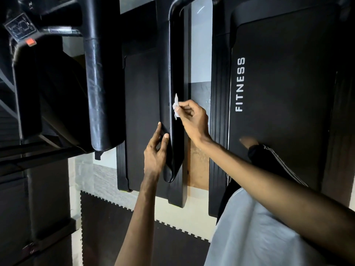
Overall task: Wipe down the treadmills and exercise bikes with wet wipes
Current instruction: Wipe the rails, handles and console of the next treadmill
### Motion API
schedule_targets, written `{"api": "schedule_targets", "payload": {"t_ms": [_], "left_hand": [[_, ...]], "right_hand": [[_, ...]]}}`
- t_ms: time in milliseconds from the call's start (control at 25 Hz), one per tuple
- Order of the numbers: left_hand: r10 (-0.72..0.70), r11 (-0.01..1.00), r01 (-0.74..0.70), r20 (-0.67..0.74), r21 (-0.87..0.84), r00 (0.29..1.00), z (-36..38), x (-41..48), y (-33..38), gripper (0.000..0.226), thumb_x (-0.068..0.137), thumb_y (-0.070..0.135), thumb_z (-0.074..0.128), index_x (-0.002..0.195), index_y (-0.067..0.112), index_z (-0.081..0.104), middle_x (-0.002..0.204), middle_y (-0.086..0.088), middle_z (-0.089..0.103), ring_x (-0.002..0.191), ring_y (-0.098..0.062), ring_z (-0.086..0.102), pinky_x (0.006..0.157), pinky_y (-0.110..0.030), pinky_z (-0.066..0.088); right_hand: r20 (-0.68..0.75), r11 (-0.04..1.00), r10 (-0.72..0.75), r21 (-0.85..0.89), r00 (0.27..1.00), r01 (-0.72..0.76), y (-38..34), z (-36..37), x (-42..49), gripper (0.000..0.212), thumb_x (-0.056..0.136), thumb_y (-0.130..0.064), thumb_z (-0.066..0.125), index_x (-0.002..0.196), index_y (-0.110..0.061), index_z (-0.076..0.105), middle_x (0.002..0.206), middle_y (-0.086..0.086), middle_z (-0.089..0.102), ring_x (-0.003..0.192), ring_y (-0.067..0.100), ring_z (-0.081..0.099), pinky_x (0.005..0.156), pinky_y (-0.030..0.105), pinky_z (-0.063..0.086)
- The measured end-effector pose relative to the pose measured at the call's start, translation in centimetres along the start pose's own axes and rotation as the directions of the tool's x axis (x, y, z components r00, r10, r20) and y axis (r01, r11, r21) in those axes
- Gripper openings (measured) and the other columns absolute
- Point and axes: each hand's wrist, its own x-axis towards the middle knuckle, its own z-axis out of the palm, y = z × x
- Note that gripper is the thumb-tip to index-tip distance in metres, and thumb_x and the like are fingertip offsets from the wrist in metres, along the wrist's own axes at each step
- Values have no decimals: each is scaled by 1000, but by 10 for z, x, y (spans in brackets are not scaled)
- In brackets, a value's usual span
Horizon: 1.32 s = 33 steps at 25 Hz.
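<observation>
White shirt [249, 237] fills the lower right corner, over a dark trouser leg [269, 156] standing on a treadmill belt [278, 83] marked FITNESS. A second treadmill [140, 112] lies to the left, with pale floor [199, 64] between them and a black jigsaw-edged mat [115, 227] nearer. A black handrail [172, 73] runs lengthwise away from the person, its rounded end nearest. The left hand [155, 152] rests fairly straight fingers and thumb on that end. The right hand [194, 120] pinches a crumpled white wipe [175, 107], pressed to the rail's right side about midway along.
</observation>
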Motion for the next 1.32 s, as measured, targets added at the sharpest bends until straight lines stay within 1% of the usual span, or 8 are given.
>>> {"api": "schedule_targets", "payload": {"t_ms": [200, 440, 600, 720, 880, 1080, 1200, 1320], "left_hand": [[48, 999, -48, -11, -21, 999, 0, 2, -13, 48, 100, 48, 59, 147, 41, 49, 144, 23, 54, 135, 4, 46, 118, -31, 37], [117, 993, -117, -9, -19, 993, 2, -3, -21, 47, 101, 46, 57, 147, 40, 48, 144, 22, 54, 133, 4, 48, 115, -27, 39], [177, 983, -177, 1, -56, 984, -3, -7, -28, 44, 101, 40, 61, 144, 37, 54, 142, 20, 57, 133, 5, 48, 116, -30, 38], [220, 975, -219, 30, -39, 975, -7, -13, -34, 45, 99, 39, 63, 144, 34, 55, 142, 20, 56, 134, 6, 47, 118, -31, 37], [224, 973, -228, 72, 41, 972, -8, -14, -37, 55, 96, 49, 63, 148, 41, 47, 136, 30, 55, 133, 6, 47, 117, -32, 38], [218, 972, -224, 88, 66, 972, -9, -13, -40, 57, 96, 52, 63, 148, 46, 44, 106, 32, 66, 111, 8, 60, 108, -25, 43], [207, 977, -210, 105, 22, 973, -8, -15, -45, 57, 94, 55, 63, 147, 48, 43, 140, 22, 58, 130, 5, 51, 116, -29, 38], [204, 979, -203, 118, -19, 972, -10, -16, -54, 59, 94, 54, 63, 148, 43, 45, 142, 18, 57, 130, 4, 51, 117, -33, 38]], "right_hand": [[177, 870, -314, -340, 933, 357, -18, -4, 11, 17, 89, -20, 75, 106, -16, 79, 97, 0, 63, 78, 8, 63, 76, 21, 54], [382, 688, -380, -492, 842, 534, -9, -8, -3, 14, 93, -12, 65, 103, -9, 75, 103, 2, 59, 84, 8, 59, 77, 14, 48], [190, 851, -341, -354, 921, 388, 23, -16, -38, 5, 94, -16, 67, 97, -12, 66, 101, -3, 67, 87, 6, 66, 79, 24, 57], [37, 959, -163, -228, 986, 167, 52, -7, -48, 5, 92, -16, 71, 94, -13, 68, 92, -7, 73, 87, 4, 70, 81, 27, 59], [-108, 972, 117, -189, 987, -136, 82, -7, -22, 8, 88, -22, 75, 95, -26, 71, 80, -13, 72, 80, 8, 71, 82, 39, 59], [-84, 984, 1, -177, 996, -16, 102, -4, -68, 11, 86, -23, 75, 87, -34, 72, 89, -8, 75, 81, 6, 72, 83, 38, 60], [-84, 997, -24, -80, 996, 17, 96, -5, -61, 11, 87, -19, 77, 92, -29, 76, 86, -13, 75, 82, 2, 71, 84, 31, 59], [-126, 998, -2, -62, 992, -6, 90, -3, -44, 14, 87, -14, 76, 93, -27, 75, 82, -14, 73, 80, 3, 70, 85, 39, 60]]}}
